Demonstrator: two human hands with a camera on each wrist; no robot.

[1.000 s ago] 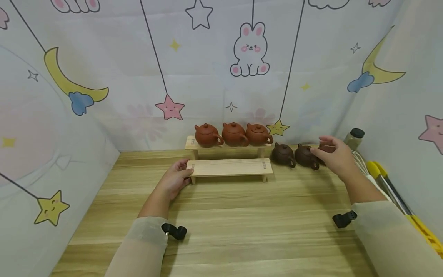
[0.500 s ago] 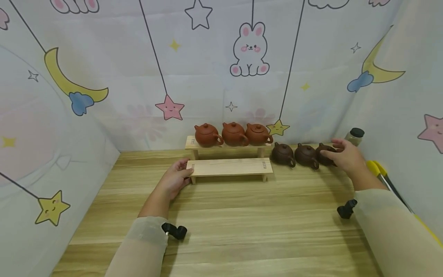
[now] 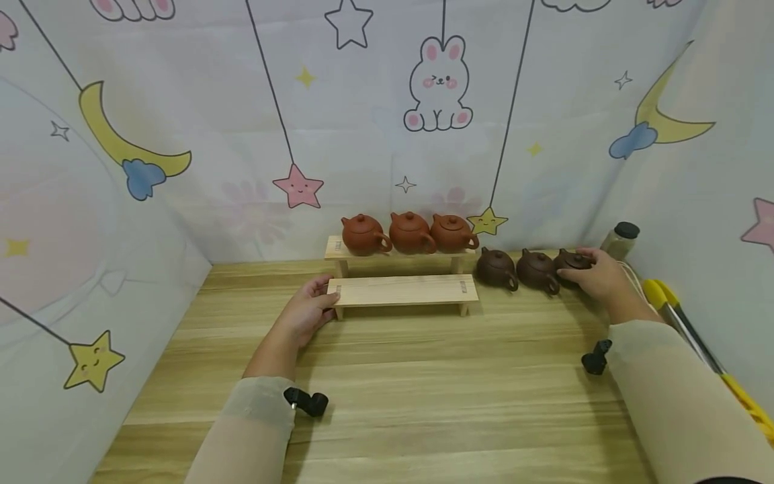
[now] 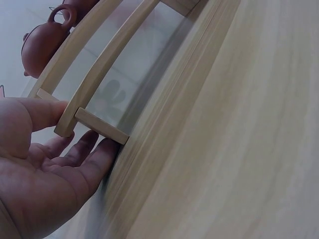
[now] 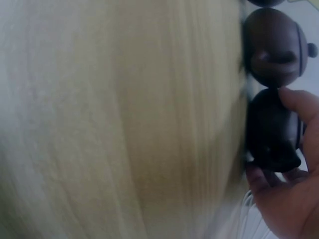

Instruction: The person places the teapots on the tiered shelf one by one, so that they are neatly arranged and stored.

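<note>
My left hand (image 3: 300, 314) grips the left end of the low front wooden stand (image 3: 399, 290), thumb on the board. In the left wrist view its other fingers lie around the stand's leg (image 4: 102, 127). At the far right of a row of dark brown teapots stands one teapot (image 3: 573, 265), which my right hand (image 3: 607, 279) holds between thumb and fingers. The right wrist view shows that teapot (image 5: 271, 129) partly covered by the hand. Beside it are a middle dark teapot (image 3: 537, 270) and a left dark teapot (image 3: 496, 267).
Three reddish-brown teapots (image 3: 410, 233) stand on a taller wooden stand (image 3: 334, 247) behind the front one. At the right edge are a black-capped jar (image 3: 621, 240), a whisk (image 3: 631, 277) and yellow-tipped tongs (image 3: 689, 329). A printed curtain (image 3: 363, 134) encloses the table.
My right hand has shifted right from over the dark teapots, then closed around the rightmost one. The left hand has stayed on the front stand.
</note>
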